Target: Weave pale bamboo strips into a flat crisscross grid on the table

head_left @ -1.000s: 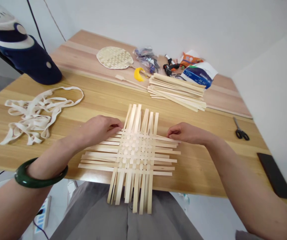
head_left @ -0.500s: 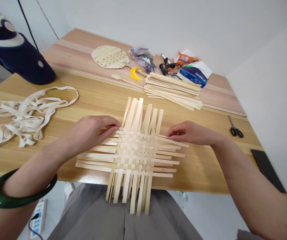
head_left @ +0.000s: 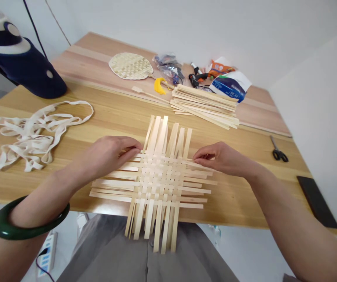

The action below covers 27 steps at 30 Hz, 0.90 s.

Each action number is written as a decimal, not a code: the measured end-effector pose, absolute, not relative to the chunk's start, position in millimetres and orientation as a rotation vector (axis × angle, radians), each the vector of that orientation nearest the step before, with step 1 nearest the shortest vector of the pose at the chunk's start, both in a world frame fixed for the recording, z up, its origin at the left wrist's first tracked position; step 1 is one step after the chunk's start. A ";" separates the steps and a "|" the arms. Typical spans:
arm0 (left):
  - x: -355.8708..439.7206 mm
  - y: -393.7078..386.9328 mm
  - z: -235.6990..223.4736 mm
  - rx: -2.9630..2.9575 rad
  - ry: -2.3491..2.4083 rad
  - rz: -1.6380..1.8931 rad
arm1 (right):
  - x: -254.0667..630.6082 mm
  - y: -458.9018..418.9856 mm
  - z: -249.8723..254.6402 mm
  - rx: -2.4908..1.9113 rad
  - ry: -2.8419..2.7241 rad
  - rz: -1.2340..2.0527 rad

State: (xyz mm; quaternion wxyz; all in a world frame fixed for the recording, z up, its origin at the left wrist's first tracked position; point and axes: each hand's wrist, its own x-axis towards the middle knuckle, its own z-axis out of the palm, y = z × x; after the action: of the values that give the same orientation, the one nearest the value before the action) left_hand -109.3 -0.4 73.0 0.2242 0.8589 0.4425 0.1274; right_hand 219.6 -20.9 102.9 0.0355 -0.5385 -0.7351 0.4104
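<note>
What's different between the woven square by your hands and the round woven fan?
The woven square has loose strip ends poking out on every side, but the round fan has a neat closed edge. The square sits between your left hand and right hand; nobody touches the fan. Both are woven from pale flat strips.

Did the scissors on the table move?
No. The scissors sit just as far from the corner of the wooden board as before, so they didn't go any way. The whole picture only shifted because the head moved.
</note>
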 end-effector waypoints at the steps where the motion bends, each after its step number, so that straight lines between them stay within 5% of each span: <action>1: -108.9 -0.2 72.6 2.371 1.223 0.344 | 219.1 -20.7 102.0 -1.650 -2.266 1.259; 27: -99.0 1.2 61.6 2.279 1.236 0.267 | 205.3 -14.9 81.9 -1.589 -2.273 1.203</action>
State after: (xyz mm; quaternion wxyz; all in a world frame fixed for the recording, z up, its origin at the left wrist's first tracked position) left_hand -99.0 1.2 61.6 0.2647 0.8432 0.4573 0.0988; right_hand 205.3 -14.9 81.9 0.0591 -0.5248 -0.7505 0.3973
